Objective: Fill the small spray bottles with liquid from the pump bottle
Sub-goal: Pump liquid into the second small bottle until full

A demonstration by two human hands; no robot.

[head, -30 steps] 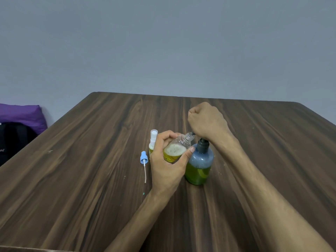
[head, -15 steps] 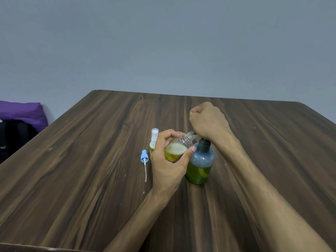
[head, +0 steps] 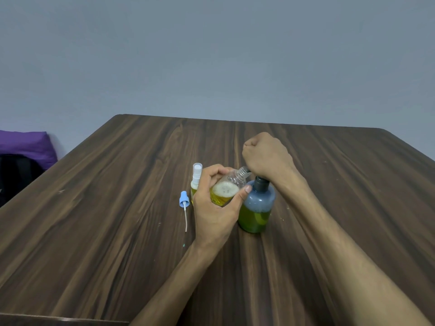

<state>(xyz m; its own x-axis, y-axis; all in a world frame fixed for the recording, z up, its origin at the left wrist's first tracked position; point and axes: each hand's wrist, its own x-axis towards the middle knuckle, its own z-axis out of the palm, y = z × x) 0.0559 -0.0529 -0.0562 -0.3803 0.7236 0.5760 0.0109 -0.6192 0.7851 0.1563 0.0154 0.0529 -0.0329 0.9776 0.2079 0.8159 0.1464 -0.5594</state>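
Because your left hand (head: pixel 215 208) grips the uncapped spray bottle (head: pixel 227 190) tilted, neck under the spout, your fisted right hand (head: pixel 267 155) presses the pump bottle (head: pixel 257 208) standing on the tabletop (head: pixel 117 231).

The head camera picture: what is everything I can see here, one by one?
Open spray bottle: one, clear, yellow liquid with foam on top, tilted, neck toward the pump.
Capped spray bottle: one, white top, yellow liquid, upright behind the left hand.
Spray cap: one, blue with a pale tube, lying on the table left of the bottles.
Pump bottle: one, bluish, green liquid in the lower part, dark collar, standing upright.
Table: one, dark wood grain.
Cushion: one, purple, far left, over something black.
Wall: grey-blue.
Left hand: grips the open spray bottle.
Right hand: a fist over the pump top.
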